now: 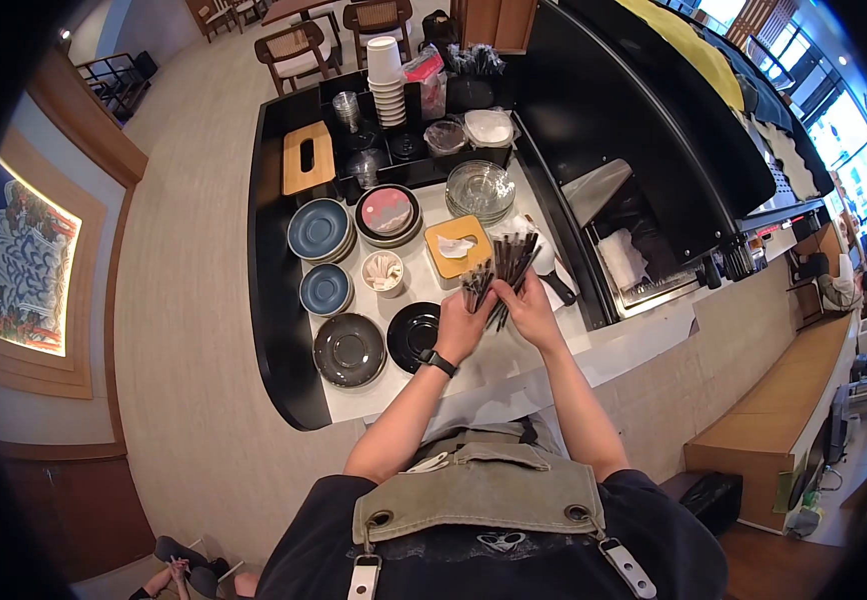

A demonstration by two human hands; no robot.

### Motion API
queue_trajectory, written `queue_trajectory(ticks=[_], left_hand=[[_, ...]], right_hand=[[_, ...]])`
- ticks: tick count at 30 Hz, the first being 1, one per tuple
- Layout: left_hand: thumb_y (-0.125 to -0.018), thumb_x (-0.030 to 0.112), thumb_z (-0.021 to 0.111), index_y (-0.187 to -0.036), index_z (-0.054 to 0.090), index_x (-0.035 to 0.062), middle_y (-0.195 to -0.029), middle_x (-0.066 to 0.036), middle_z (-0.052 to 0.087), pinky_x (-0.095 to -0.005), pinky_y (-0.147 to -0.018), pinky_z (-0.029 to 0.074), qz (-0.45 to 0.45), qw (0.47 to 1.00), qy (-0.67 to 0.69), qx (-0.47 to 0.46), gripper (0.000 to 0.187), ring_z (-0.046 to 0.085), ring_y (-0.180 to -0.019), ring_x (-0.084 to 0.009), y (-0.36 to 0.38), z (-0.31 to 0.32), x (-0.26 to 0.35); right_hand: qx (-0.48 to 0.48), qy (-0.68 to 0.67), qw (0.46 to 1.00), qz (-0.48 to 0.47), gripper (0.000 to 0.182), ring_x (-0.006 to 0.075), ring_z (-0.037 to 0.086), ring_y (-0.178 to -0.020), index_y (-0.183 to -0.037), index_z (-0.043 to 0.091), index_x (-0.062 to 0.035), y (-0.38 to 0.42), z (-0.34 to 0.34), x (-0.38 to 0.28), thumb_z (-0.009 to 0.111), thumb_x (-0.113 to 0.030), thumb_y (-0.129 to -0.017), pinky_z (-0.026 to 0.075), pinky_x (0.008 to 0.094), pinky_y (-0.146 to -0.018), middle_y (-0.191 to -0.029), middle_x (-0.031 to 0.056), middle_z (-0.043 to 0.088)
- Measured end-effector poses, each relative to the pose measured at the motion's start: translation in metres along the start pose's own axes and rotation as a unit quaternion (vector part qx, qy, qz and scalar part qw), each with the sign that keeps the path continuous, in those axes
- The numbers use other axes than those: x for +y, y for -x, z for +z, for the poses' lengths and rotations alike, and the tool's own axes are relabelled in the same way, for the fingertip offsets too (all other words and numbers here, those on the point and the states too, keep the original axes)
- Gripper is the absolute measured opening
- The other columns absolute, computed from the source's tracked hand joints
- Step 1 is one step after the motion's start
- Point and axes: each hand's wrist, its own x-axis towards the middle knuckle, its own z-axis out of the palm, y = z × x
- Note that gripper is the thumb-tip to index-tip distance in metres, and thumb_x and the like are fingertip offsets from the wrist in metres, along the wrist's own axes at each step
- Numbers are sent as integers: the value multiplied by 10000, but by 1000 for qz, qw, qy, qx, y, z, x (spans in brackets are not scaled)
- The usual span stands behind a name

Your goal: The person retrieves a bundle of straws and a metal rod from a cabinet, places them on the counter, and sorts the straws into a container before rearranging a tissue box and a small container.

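My left hand, with a black watch on the wrist, is closed around a bunch of thin black straws. Close against it, my right hand grips a second, longer bunch of black straws that fans out upward. Just beyond the hands is a yellow tissue box with a white tissue sticking out. To the right of them lies a black-handled utensil. A black saucer sits by my left wrist, and a white cup of small packets stands farther left.
Blue plates, smaller blue saucers and a dark grey plate line the counter's left side. Glass plates are stacked toward the back. Paper cups rise behind them. A black machine housing borders the right. Another person's hands show at lower left.
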Motion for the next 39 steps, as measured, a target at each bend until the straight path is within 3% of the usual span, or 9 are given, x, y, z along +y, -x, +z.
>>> queue_trajectory(ticks=[5,9,13,16,20,27,30,36,39], left_hand=[[-1006,228,700,-1098,730,-18,-968,-155,783,-334,-789,561,12,996,72,44,264,755,-886,-185,-4,4,-6],[-1037,208,662,-1097,714,-44,-976,-103,784,-298,-834,559,14,979,167,115,264,730,-900,-149,-11,2,-12],[-1064,229,622,-1147,650,-27,-989,-120,730,-342,-874,574,-33,924,347,160,271,717,-918,-199,-17,-7,-6],[-1056,241,632,-1186,613,-7,-1006,-120,716,-371,-868,581,-104,828,519,185,281,723,-914,-237,-21,-13,6],[-1048,268,636,-1260,549,20,-1077,-126,688,-407,-914,571,-155,763,605,167,338,711,-994,-269,-23,-20,23],[-1045,245,635,-1222,568,27,-1035,-116,691,-421,-903,578,-135,770,598,176,289,715,-974,-276,-23,-20,17],[-1045,238,631,-1209,578,27,-1007,-116,695,-415,-887,581,-137,756,610,191,273,719,-954,-275,-24,-15,14],[-1049,251,621,-1219,580,25,-999,-113,692,-404,-866,582,-141,764,596,202,286,716,-941,-264,-26,-13,16],[-1051,252,617,-1220,580,23,-988,-108,691,-399,-858,582,-140,765,596,203,287,717,-932,-263,-25,-14,20]], right_hand=[[-7,28,999,-19,309,166,686,-1005,-1265,503,8,-8,-12,-4,635,-172,-1051,543,321,-946,-1135,87,666],[87,-6,991,-103,254,178,694,-930,-1192,546,7,-14,-16,-31,619,-197,-1060,572,330,-889,-1070,77,659],[108,-103,980,-133,242,209,697,-925,-1161,546,13,-21,-19,-73,603,-202,-1065,616,373,-828,-1055,92,651],[100,-161,972,-137,227,206,696,-907,-1147,551,18,-27,-12,-80,603,-187,-1064,615,383,-836,-1054,99,650],[88,-190,970,-127,200,201,692,-910,-1138,577,14,-35,4,-59,619,-162,-1054,608,389,-860,-1050,92,649],[169,-327,927,-74,237,170,664,-897,-1236,538,-17,-43,30,-53,636,-61,-1025,584,400,-918,-1034,73,643],[182,-331,924,-66,311,174,683,-868,-1267,533,-16,-46,38,-47,681,-73,-1000,578,359,-860,-956,70,663],[184,-338,923,-12,240,175,682,-838,-1178,574,-29,-42,51,-37,705,-106,-992,579,364,-827,-865,56,648],[184,-354,917,-11,181,179,663,-744,-1081,587,-39,-46,51,-41,703,-154,-1003,589,370,-767,-839,65,641]])
